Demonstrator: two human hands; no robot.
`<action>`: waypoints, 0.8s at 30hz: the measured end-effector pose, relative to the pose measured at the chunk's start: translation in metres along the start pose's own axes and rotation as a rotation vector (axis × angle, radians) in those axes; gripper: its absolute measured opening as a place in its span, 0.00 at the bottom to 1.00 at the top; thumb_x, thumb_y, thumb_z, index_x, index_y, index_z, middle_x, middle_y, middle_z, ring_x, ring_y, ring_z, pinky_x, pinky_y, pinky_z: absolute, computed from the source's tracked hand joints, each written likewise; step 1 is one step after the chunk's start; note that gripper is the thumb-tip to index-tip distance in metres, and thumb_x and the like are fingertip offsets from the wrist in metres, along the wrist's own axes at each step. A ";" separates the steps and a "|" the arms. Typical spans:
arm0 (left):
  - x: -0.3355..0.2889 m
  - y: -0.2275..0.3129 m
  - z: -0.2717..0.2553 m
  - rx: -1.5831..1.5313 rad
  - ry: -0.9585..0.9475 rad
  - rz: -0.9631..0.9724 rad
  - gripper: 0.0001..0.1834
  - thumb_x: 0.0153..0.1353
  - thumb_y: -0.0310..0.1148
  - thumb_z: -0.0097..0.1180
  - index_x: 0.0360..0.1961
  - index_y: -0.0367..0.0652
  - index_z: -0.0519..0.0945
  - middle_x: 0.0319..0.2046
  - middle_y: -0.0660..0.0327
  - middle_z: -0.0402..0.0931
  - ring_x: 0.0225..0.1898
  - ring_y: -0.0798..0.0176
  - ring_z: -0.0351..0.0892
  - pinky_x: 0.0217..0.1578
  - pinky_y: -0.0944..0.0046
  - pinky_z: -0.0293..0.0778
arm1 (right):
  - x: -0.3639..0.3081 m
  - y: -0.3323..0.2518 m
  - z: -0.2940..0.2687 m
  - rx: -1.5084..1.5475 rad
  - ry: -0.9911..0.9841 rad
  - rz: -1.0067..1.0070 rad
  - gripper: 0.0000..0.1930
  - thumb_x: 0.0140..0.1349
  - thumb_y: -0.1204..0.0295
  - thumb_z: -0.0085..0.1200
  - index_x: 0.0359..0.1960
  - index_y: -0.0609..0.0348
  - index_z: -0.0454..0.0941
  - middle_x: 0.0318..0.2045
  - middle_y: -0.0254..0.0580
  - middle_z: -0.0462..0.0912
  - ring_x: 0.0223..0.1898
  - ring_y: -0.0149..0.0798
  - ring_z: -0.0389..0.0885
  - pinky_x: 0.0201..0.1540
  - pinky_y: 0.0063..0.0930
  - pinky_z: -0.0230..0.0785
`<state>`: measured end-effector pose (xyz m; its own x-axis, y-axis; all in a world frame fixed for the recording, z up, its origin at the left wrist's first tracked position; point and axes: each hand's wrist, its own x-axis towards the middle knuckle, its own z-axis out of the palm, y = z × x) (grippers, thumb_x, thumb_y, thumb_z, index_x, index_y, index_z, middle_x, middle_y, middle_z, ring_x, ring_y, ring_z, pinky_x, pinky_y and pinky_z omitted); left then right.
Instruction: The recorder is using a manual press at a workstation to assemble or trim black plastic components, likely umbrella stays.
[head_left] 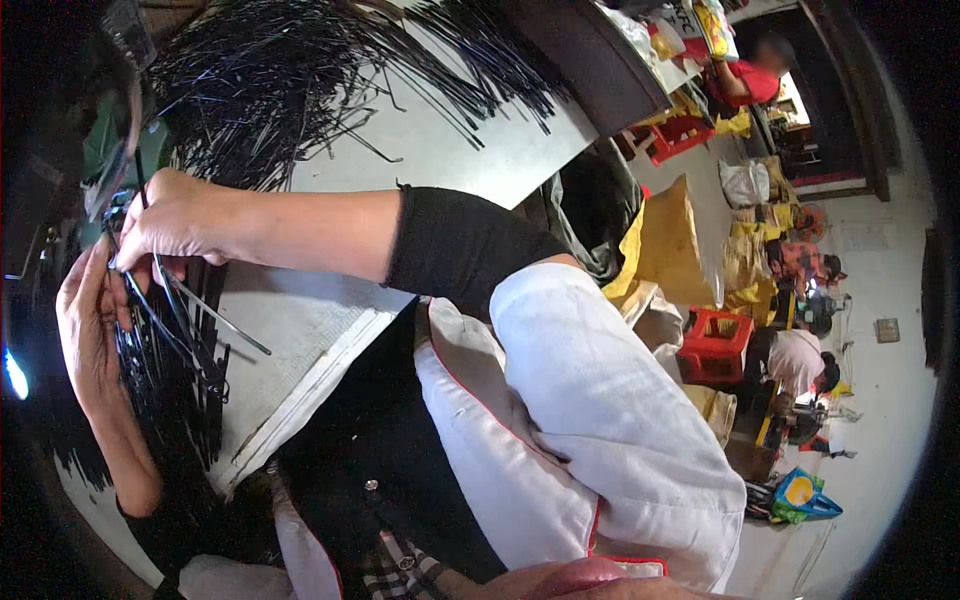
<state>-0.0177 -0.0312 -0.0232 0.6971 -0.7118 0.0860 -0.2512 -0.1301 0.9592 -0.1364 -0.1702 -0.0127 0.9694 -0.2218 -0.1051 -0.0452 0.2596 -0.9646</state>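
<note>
My right hand (165, 220) is closed in a pinch around thin black cables (172, 300), which run out below its fingers. Close beside it, the fingertips of my left hand (88, 320) come together near the same spot; what they grip is too small to make out. Both hands are at a small dark machine with a green part (105, 145) at the far left, mostly in shadow. Under and beside my left hand lies a bundle of black cables (170, 400). One loose cable end sticks out over the white tabletop (270, 300).
A large tangled heap of black cables (270, 90) covers the table beyond my right forearm. To the right are a brown board (585, 60), a yellow sack (680, 245) and a red stool (715, 345). Several people work farther off, one in a red shirt (745, 82).
</note>
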 end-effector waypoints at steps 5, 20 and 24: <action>0.008 0.000 0.000 -0.199 -0.010 -0.236 0.11 0.61 0.35 0.49 0.35 0.38 0.77 0.11 0.71 0.64 0.08 0.81 0.55 0.08 0.80 0.49 | 0.000 0.004 -0.007 0.017 0.036 -0.023 0.06 0.44 0.77 0.57 0.14 0.65 0.76 0.13 0.41 0.77 0.11 0.29 0.71 0.11 0.21 0.59; 0.011 0.005 0.001 -0.220 -0.089 -0.231 0.10 0.61 0.35 0.48 0.32 0.39 0.76 0.12 0.69 0.66 0.08 0.80 0.58 0.08 0.81 0.54 | 0.007 0.010 -0.011 0.013 0.010 -0.042 0.05 0.45 0.76 0.57 0.17 0.64 0.76 0.15 0.39 0.76 0.13 0.27 0.71 0.15 0.19 0.63; 0.005 0.000 0.001 -0.284 -0.096 -0.224 0.10 0.62 0.35 0.48 0.35 0.38 0.76 0.16 0.65 0.72 0.11 0.77 0.65 0.10 0.81 0.58 | -0.002 0.003 -0.008 0.111 -0.028 -0.018 0.04 0.46 0.76 0.56 0.20 0.64 0.76 0.15 0.39 0.76 0.13 0.27 0.71 0.15 0.18 0.62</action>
<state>-0.0149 -0.0348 -0.0227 0.6444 -0.7504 -0.1470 0.1057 -0.1030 0.9891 -0.1403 -0.1770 -0.0171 0.9763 -0.2014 -0.0794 -0.0018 0.3589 -0.9334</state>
